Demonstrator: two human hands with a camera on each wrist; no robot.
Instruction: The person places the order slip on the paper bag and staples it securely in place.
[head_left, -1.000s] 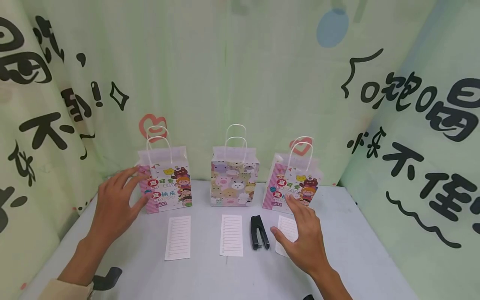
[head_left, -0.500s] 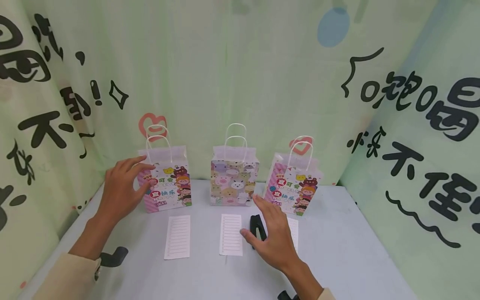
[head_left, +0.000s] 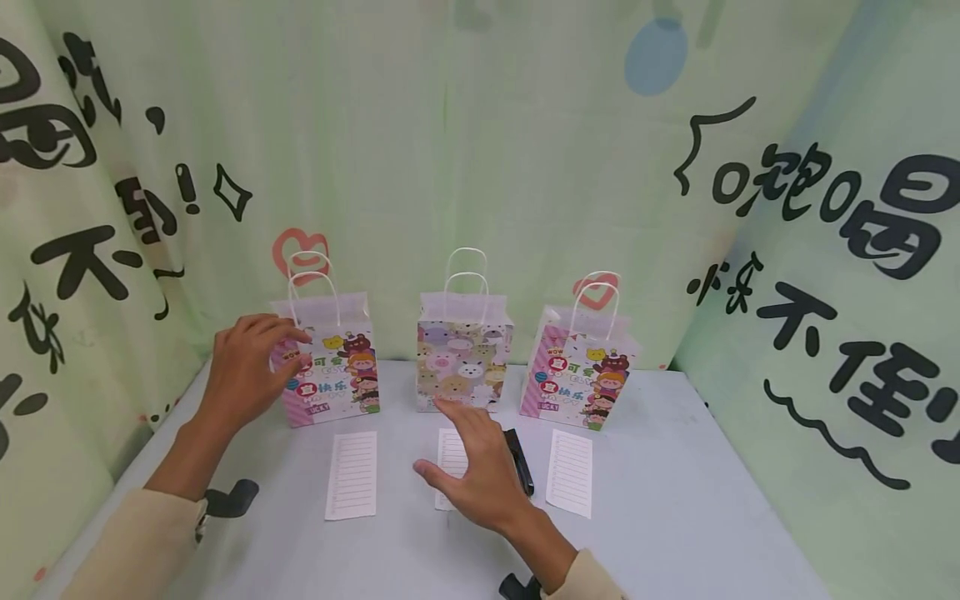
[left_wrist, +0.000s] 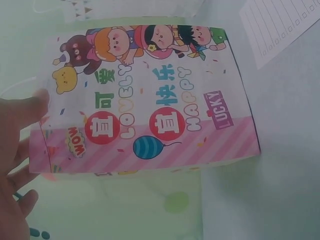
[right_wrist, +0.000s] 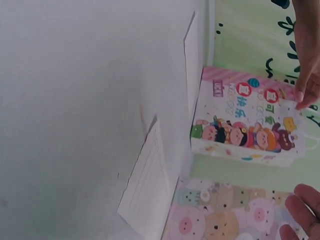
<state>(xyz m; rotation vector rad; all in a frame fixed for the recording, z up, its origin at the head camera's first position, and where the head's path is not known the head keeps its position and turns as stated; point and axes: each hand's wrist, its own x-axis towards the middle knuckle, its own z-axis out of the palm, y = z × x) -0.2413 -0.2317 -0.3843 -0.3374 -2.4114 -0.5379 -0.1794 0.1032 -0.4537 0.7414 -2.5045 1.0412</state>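
Note:
Three paper gift bags with white handles stand in a row. My left hand (head_left: 251,367) is at the upper left edge of the left gift bag (head_left: 341,379), thumb and index fingertips spread over its printed front. In the left wrist view, that bag's front (left_wrist: 145,95) is close to the thumb, with other fingers beyond its side. My right hand (head_left: 480,467), thumb spread from the fingers, hangs in front of the middle gift bag (head_left: 461,358), whose animal faces (right_wrist: 220,215) show beside the fingertips in the right wrist view. The right gift bag (head_left: 577,375) stands untouched.
A lined paper slip lies in front of each bag: left slip (head_left: 351,475), middle slip (head_left: 450,454) partly behind my right hand, right slip (head_left: 570,472). A black stapler (head_left: 521,462) is half hidden by that hand. A green printed curtain (head_left: 375,167) surrounds the white table (head_left: 675,517).
My right hand has moved left, from before the right bag and its slip to before the middle bag. My left hand has risen slightly along the left bag. The bags stay put.

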